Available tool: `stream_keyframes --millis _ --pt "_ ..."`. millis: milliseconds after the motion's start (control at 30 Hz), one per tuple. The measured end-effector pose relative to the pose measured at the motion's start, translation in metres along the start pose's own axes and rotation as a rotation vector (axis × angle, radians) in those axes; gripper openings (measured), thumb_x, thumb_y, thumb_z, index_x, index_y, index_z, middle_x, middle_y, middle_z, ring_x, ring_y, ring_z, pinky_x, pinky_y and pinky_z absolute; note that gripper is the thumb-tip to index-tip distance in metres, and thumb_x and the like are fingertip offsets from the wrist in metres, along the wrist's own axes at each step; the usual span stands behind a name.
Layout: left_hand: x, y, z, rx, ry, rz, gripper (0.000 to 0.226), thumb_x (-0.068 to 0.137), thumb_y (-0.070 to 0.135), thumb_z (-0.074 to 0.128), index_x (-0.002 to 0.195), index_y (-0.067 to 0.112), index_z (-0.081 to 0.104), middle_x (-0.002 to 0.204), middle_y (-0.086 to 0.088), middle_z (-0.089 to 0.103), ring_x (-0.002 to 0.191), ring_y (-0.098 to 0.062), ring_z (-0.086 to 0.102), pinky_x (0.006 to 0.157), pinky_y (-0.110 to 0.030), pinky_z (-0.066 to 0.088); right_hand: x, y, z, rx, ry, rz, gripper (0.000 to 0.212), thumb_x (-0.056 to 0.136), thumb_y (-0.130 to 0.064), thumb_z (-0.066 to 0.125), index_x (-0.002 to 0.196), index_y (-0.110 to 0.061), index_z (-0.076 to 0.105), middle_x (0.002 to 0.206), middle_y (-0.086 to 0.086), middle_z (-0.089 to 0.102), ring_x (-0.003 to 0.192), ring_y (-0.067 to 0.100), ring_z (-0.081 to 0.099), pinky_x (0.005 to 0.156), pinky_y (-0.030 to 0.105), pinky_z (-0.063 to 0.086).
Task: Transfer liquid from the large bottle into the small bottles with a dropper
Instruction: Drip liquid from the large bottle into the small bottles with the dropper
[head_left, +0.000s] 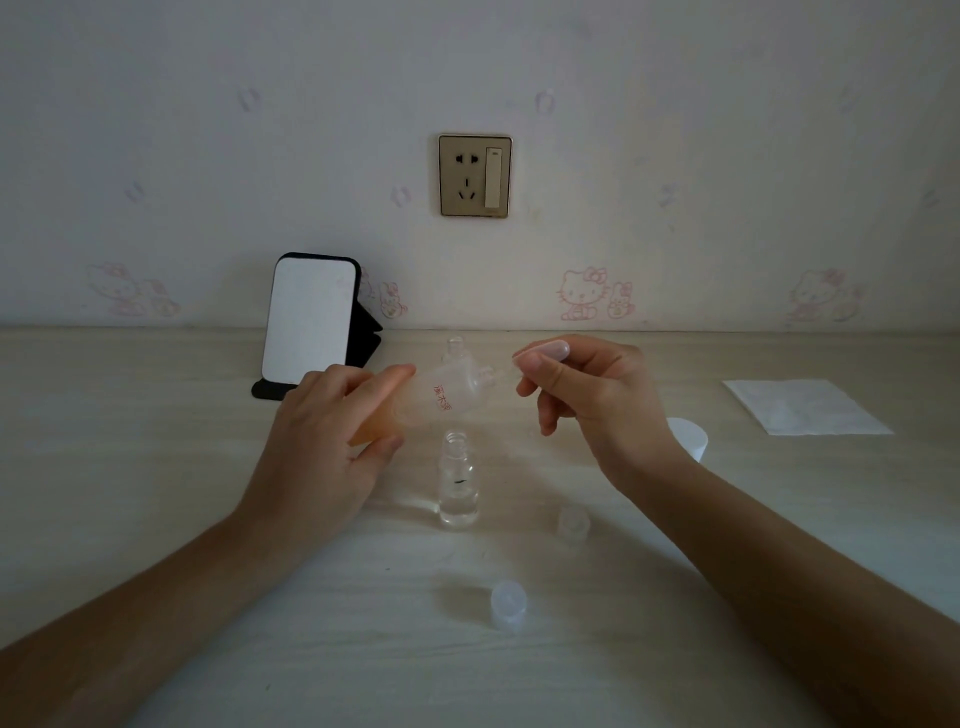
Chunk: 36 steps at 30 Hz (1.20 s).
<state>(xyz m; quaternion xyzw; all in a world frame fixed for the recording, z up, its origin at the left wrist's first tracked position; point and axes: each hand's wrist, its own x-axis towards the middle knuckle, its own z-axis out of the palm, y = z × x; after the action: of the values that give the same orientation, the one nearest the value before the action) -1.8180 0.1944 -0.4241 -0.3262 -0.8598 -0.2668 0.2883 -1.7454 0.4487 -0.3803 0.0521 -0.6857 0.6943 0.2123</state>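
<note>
The left hand grips the tilted large bottle while the right hand pinches the dropper at its mouth, likely mid-draw; the open small bottle below, between both hands, looks only part-filled.

The scene is dimly lit. Corners far from the wall socket are darkened; faint, soft shadows are cast below it.

A head-worn wide-angle camera looks forward and down over the table toward the wall.
</note>
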Motion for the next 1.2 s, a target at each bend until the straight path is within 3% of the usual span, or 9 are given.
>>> stream_keyframes --millis 200,433,667,1033,1200 --pt "0.000 0.001 -0.001 -0.012 -0.006 -0.003 0.071 0.080 0.009 0.090 0.144 0.022 0.063 0.114 0.002 0.060 0.103 -0.017 0.048 0.092 -0.037 0.039 0.000 0.003 -0.001 -0.004 -0.004 0.006 0.017 0.096 -0.006 0.071 0.089 0.010 0.071 0.073 0.005 0.070 0.048 0.016 0.053 0.049 0.022 0.046" --pt "-0.001 0.002 -0.001 -0.015 -0.009 -0.007 0.070 0.081 0.010 0.090 0.144 0.022 0.063 0.114 0.001 0.060 0.104 -0.018 0.049 0.093 -0.036 0.038 0.000 0.003 -0.003 0.013 -0.045 0.018 0.010 0.096 -0.011 0.072 0.090 -0.007 0.080 0.076 0.005 0.072 0.049 0.015 0.055 0.050 0.021 0.046" --pt "0.000 0.001 -0.002 -0.040 -0.022 -0.030 0.070 0.082 0.009 0.088 0.145 0.022 0.062 0.115 0.005 0.058 0.105 -0.016 0.048 0.094 -0.036 0.037 0.004 0.000 -0.010 0.088 0.021 0.048 0.014 0.093 -0.025 0.076 0.091 -0.012 0.081 0.083 0.007 0.072 0.052 0.018 0.053 0.054 0.025 0.047" --pt "0.001 -0.006 0.000 -0.144 -0.002 -0.219 0.053 0.090 0.012 0.079 0.139 0.012 0.058 0.123 0.004 0.058 0.113 -0.017 0.051 0.094 -0.037 0.041 0.020 -0.016 -0.034 0.338 0.255 0.074 0.008 0.095 -0.013 0.069 0.089 -0.010 0.074 0.073 0.004 0.066 0.052 0.013 0.050 0.049 0.025 0.045" --pt "0.000 -0.010 0.001 -0.295 0.029 -0.370 0.048 0.093 0.024 0.078 0.135 0.027 0.055 0.110 0.019 0.064 0.102 -0.011 0.063 0.080 -0.029 0.046 0.022 -0.021 -0.039 0.443 0.322 0.097 0.014 0.098 -0.014 0.063 0.084 -0.013 0.069 0.070 0.002 0.062 0.050 0.010 0.048 0.048 0.023 0.043"
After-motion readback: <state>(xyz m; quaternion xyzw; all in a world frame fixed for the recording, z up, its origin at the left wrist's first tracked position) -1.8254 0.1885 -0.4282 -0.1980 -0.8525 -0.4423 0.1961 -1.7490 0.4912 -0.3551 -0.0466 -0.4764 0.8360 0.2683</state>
